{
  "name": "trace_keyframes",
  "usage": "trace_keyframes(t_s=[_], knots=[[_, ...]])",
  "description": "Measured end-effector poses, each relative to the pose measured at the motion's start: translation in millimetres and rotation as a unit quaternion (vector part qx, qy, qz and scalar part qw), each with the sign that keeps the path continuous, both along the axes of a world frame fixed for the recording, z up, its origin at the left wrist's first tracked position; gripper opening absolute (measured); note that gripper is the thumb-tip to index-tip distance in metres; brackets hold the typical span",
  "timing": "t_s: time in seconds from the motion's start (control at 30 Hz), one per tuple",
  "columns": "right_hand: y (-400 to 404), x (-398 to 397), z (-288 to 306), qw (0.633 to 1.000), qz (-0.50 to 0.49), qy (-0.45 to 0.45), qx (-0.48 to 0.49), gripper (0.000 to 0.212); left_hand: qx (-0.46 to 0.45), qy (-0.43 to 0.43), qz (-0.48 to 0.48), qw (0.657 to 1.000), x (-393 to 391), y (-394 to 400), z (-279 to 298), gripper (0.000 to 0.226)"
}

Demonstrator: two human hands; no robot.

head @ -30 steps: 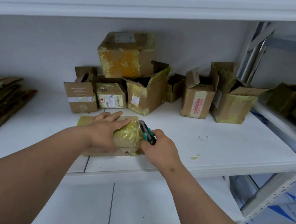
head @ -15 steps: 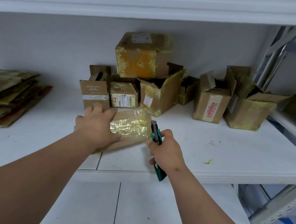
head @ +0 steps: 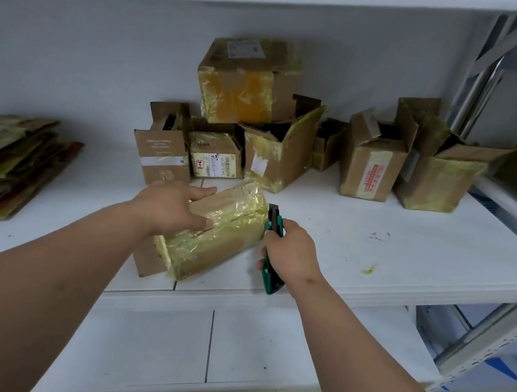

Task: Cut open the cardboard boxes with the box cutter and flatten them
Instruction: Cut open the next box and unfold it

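White shelf (head: pixel 371 254): left hand (head: pixel 170 208) grips the light, tape-slick box (head: pixel 215 239) up top; right hand (head: pixel 293 251) clutches the box cutter (head: pixel 272 251).

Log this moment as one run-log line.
left hand: holds box | right hand: grips cutter at box end | shelf

A person's left hand (head: pixel 171 206) grips a taped cardboard box (head: pixel 215 232) tilted on a white shelf (head: pixel 402 263), while the right hand (head: pixel 291 252) holds a green box cutter (head: pixel 272 251) against the box's right end. More boxes (head: pixel 249 81) are piled by the back wall; flattened cardboard (head: pixel 10 165) is stacked at left.
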State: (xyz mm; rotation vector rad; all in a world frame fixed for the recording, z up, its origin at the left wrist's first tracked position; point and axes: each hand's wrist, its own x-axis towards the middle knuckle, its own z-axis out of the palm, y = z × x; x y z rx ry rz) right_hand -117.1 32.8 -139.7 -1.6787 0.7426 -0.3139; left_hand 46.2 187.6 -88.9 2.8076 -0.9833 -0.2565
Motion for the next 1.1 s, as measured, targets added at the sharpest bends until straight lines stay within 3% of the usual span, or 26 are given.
trace_keyframes(t_s=[0.13, 0.27, 0.4, 0.63, 0.9, 1.1], knots=[[2, -4, 5, 0.999, -0.008, -0.032, 0.039, 0.043, -0.041, -0.016, 0.032, 0.999, -3, -8, -16, 0.072], [1, -6, 9, 0.998, 0.003, -0.026, 0.050, 0.029, -0.107, 0.046, -0.024, 0.993, -5, -20, -17, 0.073], [-9, -2, 11, 0.997, -0.015, -0.037, 0.063, 0.024, -0.086, 0.029, -0.045, 0.995, -8, -32, -19, 0.069], [-12, 0, 5, 0.991, -0.071, -0.069, 0.088, 0.031, -0.096, 0.041, -0.037, 0.994, -1, -34, -21, 0.064], [-18, 11, 13, 0.995, -0.055, -0.057, 0.061, 0.031, -0.101, 0.049, -0.032, 0.993, 2, -35, -24, 0.065], [-18, 13, 8, 0.992, -0.048, -0.062, 0.097, 0.029, -0.100, 0.050, -0.035, 0.993, 6, -33, -24, 0.064]])
